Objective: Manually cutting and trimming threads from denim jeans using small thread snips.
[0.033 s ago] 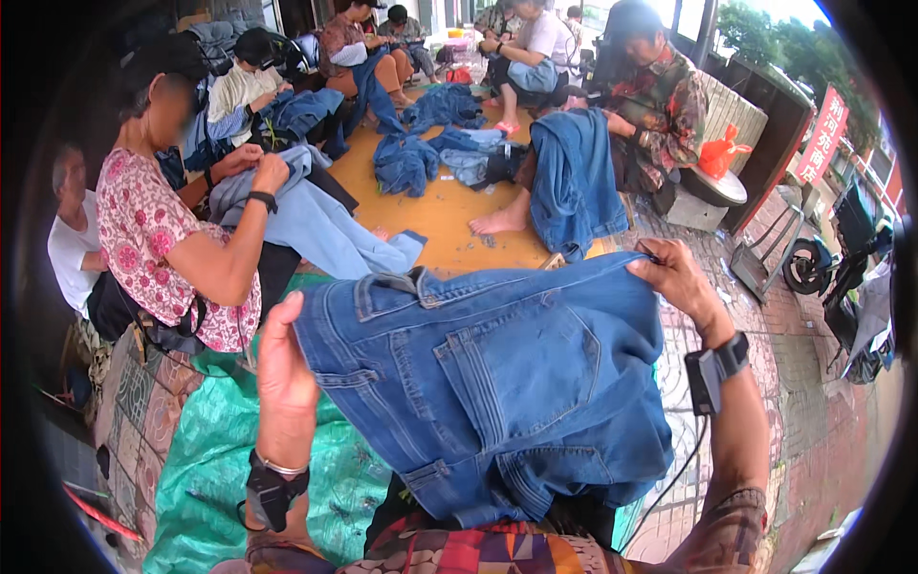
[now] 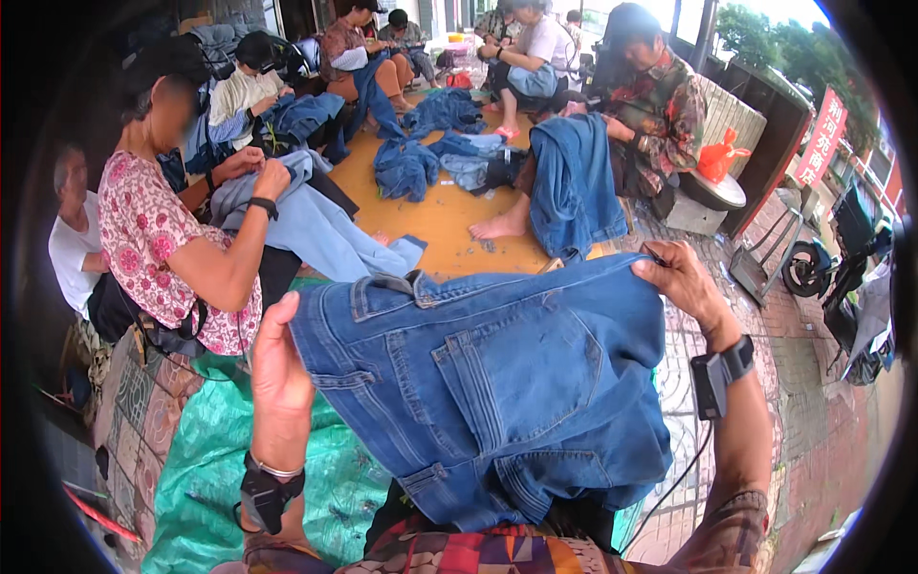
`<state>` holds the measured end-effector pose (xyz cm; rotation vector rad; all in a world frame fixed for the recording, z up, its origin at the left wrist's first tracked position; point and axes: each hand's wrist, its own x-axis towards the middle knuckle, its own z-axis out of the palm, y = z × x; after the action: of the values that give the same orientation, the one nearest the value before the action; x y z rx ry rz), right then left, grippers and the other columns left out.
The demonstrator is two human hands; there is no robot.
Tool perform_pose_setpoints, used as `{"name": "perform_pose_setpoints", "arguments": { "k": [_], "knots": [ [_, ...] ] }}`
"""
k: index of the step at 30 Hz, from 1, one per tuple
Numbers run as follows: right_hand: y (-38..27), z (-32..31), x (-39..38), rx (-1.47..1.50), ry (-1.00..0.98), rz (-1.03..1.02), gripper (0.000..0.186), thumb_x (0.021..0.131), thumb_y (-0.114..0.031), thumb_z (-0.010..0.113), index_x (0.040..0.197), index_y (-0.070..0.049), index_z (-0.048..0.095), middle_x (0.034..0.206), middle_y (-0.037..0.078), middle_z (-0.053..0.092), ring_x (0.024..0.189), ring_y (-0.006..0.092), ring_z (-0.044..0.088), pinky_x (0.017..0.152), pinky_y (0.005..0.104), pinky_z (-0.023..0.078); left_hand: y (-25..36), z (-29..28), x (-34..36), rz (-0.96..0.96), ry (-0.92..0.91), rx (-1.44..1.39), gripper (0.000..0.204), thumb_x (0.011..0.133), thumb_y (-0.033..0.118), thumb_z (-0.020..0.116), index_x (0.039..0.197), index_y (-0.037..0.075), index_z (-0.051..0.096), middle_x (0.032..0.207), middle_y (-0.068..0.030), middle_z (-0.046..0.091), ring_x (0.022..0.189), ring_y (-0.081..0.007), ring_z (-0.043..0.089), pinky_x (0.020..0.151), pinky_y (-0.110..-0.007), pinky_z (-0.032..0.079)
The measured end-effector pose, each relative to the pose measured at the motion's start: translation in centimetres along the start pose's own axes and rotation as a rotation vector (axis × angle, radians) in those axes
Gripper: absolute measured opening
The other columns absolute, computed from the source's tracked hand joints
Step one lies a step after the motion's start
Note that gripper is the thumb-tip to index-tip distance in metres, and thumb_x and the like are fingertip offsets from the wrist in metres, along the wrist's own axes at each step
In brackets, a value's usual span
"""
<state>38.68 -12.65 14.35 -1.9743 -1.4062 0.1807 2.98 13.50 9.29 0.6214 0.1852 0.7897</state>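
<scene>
Blue denim jeans are stretched between my two hands above my lap. The waistband, belt loops and patch pockets face me. My left hand grips the waistband's left end, thumb up in front, with its fingers hidden behind the cloth. At the far right edge, my right hand pinches the denim between thumb and bent fingers. Something small and dark shows at those fingertips, too small to name. The lower part of the jeans bunches over my lap.
Green plastic sheeting lies below my left arm. Ahead, a yellow board bears several heaped denim garments. A person with pale blue denim sits at left, another at right. A hand trolley stands on the paving.
Both hands have moved very slightly apart, the left one a little to the left. The jeans are drawn out a touch wider; the hold on them is the same.
</scene>
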Motion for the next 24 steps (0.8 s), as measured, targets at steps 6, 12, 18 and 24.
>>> {"name": "perform_pose_setpoints", "arguments": {
  "k": [6,12,18,24],
  "knots": [
    [-3.8,-4.3,-2.7,-0.034,-0.056,-0.085,0.046,0.091,-0.037,0.057,0.067,0.001,0.052,0.057,0.002,0.038,0.057,0.0091,0.036,0.050,0.0299,0.031,4.2,3.0,-1.6,0.042,-0.021,0.125,0.024,0.091,0.015,0.052,0.105,-0.004,0.059,0.099,-0.0135,0.067,0.091,-0.0241,0.065,0.087,-0.037,0.052],
    [-1.6,2.8,-4.0,0.128,-0.118,0.051,0.042,0.087,-0.029,0.065,0.064,0.001,0.045,0.057,0.001,0.033,0.056,0.0076,0.030,0.048,0.0312,0.026,-0.5,-5.4,-4.9,-0.152,0.173,1.485,0.023,0.082,0.006,0.057,0.106,0.005,0.058,0.087,-0.0057,0.063,0.077,-0.0154,0.062,0.076,-0.033,0.050],
    [-1.7,7.0,-4.1,0.145,-0.141,0.103,0.040,0.085,-0.027,0.067,0.066,0.002,0.045,0.059,0.004,0.030,0.056,0.0103,0.030,0.048,0.0328,0.027,-2.3,-10.1,-2.1,0.264,0.228,1.454,0.032,0.083,0.010,0.057,0.115,0.004,0.055,0.108,-0.0082,0.061,0.098,-0.0167,0.058,0.082,-0.030,0.046],
    [-2.3,6.6,-4.2,0.187,0.017,0.035,0.031,0.082,-0.023,0.070,0.071,0.001,0.054,0.057,0.004,0.040,0.057,0.0099,0.036,0.051,0.0295,0.031,-7.9,3.2,-0.8,0.367,-0.480,1.483,0.044,0.082,0.015,0.064,0.123,0.004,0.052,0.117,-0.0143,0.059,0.114,-0.0264,0.054,0.094,-0.036,0.042]
  ]
}}
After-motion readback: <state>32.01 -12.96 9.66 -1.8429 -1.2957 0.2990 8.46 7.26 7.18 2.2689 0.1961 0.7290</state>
